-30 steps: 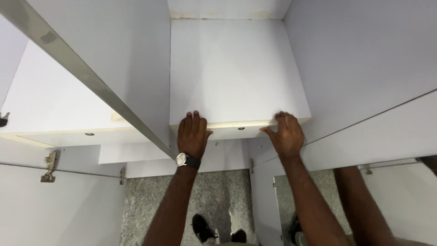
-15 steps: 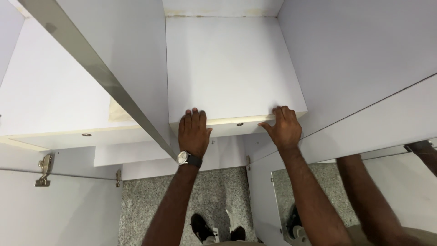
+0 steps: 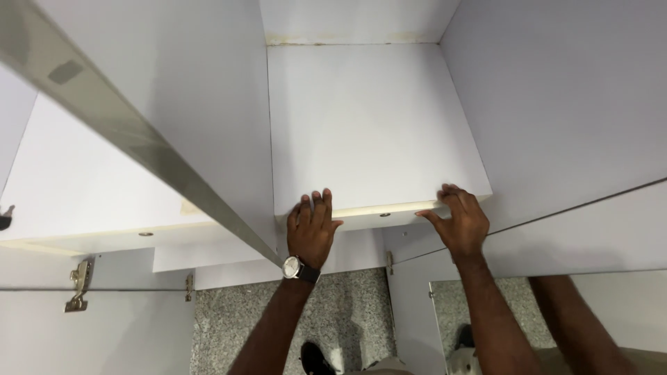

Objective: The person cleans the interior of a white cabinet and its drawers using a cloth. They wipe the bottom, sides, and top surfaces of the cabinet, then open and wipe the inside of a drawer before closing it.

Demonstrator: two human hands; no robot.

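- fingers [image 3: 316, 205] of the left hand [image 3: 310, 232] lie flat and spread on top of the white shelf [image 3: 368, 132], close to its front left corner, gripping nothing; a dark wristwatch [image 3: 300, 267] sits on that wrist.
- fingers [image 3: 455, 199] of the right hand [image 3: 460, 226] curl over the shelf's front right corner, with the thumb [image 3: 429, 217] against the pale front edge [image 3: 389, 208], so this hand is clasped on the board itself.
- head view: the shelf sits inside a white cupboard, between a left partition [image 3: 208, 104] and a right side wall [image 3: 556, 104], and runs back to the rear wall; a yellowish stain marks the back joint.
- a neighbouring shelf [image 3: 90, 201] lies to the left, at about the same height, and a metal hinge [image 3: 78, 281] hangs below it.
- a grey speckled floor [image 3: 236, 319] shows far below, and a mirrored panel [image 3: 611, 312] at lower right reflects the right arm.
- judgement: to handle the board well, both hands should press evenly at the two corners, keep it level, and hold fingertips clear of the gaps beside the walls.
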